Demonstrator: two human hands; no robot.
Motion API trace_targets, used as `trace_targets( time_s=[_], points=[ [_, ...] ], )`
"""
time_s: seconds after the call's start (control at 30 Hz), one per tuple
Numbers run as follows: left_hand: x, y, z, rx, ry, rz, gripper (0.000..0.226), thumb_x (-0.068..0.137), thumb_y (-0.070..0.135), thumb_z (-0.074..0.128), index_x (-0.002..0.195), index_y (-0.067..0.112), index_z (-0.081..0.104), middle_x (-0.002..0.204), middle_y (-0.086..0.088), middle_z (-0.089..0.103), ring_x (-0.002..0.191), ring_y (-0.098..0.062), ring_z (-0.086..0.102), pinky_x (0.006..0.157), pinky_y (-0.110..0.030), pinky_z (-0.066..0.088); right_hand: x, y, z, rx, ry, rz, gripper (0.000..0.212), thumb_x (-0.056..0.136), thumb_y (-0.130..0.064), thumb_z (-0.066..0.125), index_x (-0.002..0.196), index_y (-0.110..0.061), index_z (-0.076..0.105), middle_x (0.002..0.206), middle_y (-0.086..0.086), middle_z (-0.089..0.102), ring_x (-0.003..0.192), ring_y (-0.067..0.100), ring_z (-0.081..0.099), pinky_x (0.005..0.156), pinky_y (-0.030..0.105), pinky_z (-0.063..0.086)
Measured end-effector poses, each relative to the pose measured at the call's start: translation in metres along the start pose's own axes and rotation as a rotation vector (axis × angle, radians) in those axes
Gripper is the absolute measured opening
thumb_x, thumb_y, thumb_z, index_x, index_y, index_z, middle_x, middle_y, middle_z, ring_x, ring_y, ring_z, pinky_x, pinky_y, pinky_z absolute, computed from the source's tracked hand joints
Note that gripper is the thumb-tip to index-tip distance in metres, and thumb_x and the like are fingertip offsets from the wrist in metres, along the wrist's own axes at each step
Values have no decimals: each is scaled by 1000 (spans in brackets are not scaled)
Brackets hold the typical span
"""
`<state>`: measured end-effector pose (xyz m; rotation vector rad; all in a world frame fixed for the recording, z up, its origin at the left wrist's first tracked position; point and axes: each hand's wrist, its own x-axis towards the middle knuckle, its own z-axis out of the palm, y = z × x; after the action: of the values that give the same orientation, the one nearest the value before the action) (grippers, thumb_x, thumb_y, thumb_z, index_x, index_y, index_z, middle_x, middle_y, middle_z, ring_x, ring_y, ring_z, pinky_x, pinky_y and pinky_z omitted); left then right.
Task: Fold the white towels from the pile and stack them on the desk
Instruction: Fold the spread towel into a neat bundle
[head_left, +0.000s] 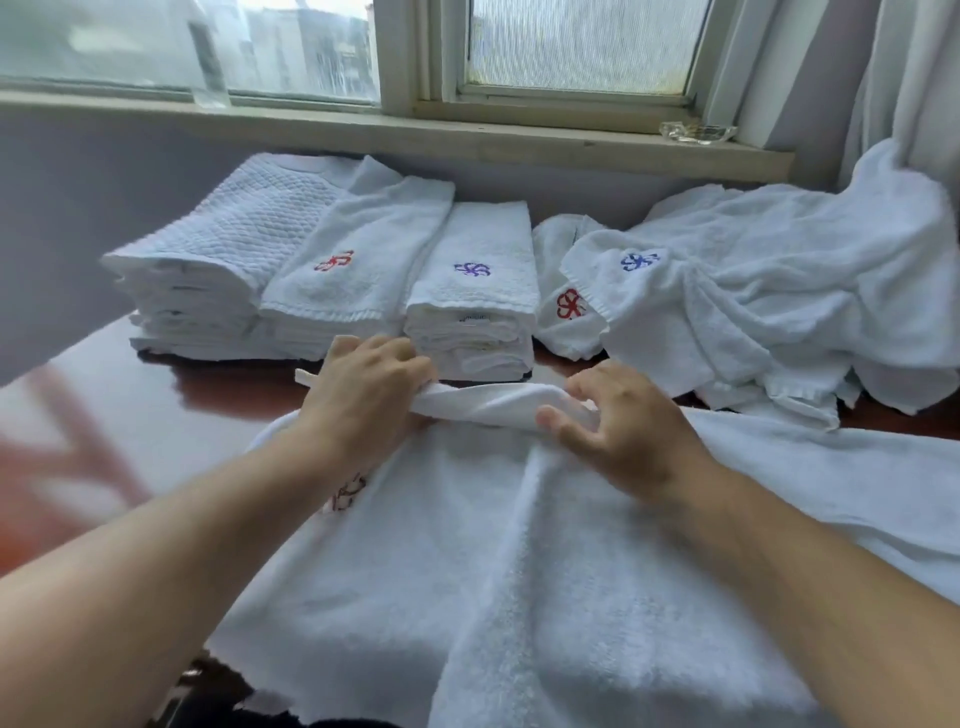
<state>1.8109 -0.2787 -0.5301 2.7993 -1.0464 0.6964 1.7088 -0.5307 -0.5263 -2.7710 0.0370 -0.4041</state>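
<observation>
A white towel (467, 571) with a red emblem lies spread on the dark desk (171, 410) in front of me, its near edge hanging over the front. My left hand (363, 395) and my right hand (618, 421) both grip its far edge, which is bunched into a roll between them. Behind the hands stand three stacks of folded white towels: a quilted one (218, 260), one with a red emblem (358, 260) and one with a blue emblem (475, 280). The unfolded pile (779, 291) lies at the back right.
A window sill (467, 135) runs along the wall behind the stacks, with a clear glass object (696, 131) on it at the right. Curtains (893, 78) hang at the far right. The desk's left part shows glossy reflections.
</observation>
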Motion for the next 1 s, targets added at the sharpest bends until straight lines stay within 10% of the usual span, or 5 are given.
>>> trace_targets(
  time_s=[0.3, 0.5, 1.0],
  points=[
    [21, -42, -28, 59, -481, 53, 38, 81, 42, 77, 101, 31, 46, 98, 9, 59, 97, -23, 58, 69, -33, 36, 6, -21, 24, -310, 124, 6, 15, 91, -17, 53, 101, -21, 64, 100, 2, 56, 94, 27, 54, 71, 36, 38],
    [7, -47, -24, 209, 3, 86, 28, 78, 0, 58, 99, 19, 62, 85, 0, 63, 82, -30, 64, 79, -41, 39, -2, -37, 28, -246, 187, -190, 28, 67, -19, 79, 92, -14, 68, 87, 8, 60, 82, 35, 57, 67, 41, 46],
    [-80, -32, -4, -86, 131, -268, 40, 68, 17, 85, 104, 31, 76, 112, 13, 70, 105, -21, 60, 95, -45, 37, -15, -53, 35, 63, 120, -484, 18, 76, -10, 82, 93, -13, 75, 80, 4, 59, 68, 29, 60, 54, 34, 48]
  ],
)
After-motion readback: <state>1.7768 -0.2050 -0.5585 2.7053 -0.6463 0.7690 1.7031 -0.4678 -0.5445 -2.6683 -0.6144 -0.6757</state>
